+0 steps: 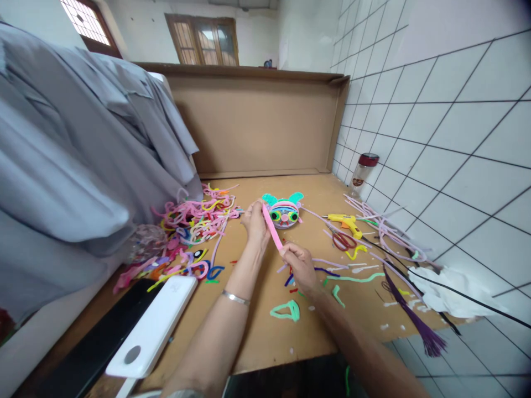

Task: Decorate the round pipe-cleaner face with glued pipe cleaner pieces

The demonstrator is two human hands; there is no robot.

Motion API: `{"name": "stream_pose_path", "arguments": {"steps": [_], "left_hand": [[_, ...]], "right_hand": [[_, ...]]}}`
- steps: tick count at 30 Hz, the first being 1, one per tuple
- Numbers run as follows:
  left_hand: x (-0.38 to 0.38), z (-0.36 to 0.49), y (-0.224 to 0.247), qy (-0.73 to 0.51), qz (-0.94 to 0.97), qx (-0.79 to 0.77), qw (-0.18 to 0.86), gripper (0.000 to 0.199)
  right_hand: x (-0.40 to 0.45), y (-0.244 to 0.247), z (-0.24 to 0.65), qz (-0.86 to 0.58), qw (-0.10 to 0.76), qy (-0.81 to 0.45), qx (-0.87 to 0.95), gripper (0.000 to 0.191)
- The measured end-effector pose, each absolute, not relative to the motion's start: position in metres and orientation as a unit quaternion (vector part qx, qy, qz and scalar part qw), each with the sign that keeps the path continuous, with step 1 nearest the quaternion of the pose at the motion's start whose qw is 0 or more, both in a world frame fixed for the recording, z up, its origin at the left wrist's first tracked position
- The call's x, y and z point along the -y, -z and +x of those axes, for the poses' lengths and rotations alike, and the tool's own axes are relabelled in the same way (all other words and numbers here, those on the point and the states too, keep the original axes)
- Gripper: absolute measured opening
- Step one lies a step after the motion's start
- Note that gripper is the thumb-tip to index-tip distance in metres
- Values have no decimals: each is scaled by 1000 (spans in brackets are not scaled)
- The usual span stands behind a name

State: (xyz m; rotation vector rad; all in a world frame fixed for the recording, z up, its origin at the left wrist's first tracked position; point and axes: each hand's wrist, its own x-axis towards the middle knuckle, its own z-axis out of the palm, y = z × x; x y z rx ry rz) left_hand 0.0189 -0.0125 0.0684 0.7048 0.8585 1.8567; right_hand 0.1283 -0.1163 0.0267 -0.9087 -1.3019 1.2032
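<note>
A flat pink strip (272,228) is stretched between my two hands. My left hand (256,222) pinches its upper end, while the fingers of my right hand (297,261) are closed on its lower end. Just behind the strip lies a round, colourful face-like craft piece (285,214) with green ears, yellow-green rings around dark eyes and a pink nose. My left hand is close to its left side; whether they touch I cannot tell. A green pipe-cleaner loop (293,310) rests on the table below my right hand.
Tangled pipe cleaners (199,218) lie at the left, near a white power bank (153,326). To the right are a yellow glue gun (346,223), red-handled scissors (343,241), a purple tassel (418,323) and white tissue (452,290). A red-lidded bottle (363,172) stands by the tiled wall.
</note>
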Motion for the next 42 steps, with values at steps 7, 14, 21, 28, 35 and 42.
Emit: {"name": "stream_pose_path", "arguments": {"steps": [7,14,21,28,35,42], "left_hand": [[33,17,-75,-762,300,-291,495,31],[42,17,-65,-726,324,-278,539,42],[53,25,-61,-624,411,-284,601,46],[52,28,-59,-663,399,-330,541,41],[56,31,-55,-653,432,-335,524,46],[59,39,-39,-587,518,-359,508,49]], "right_hand": [[117,-26,135,-398,557,-493,536,35],[113,-25,137,-410,567,-468,540,37],[114,-27,139,-419,561,-457,549,40],[116,-26,137,-428,549,-461,550,41],[115,-24,137,-447,562,-427,549,39],[110,-22,141,-473,587,-385,532,35]]}}
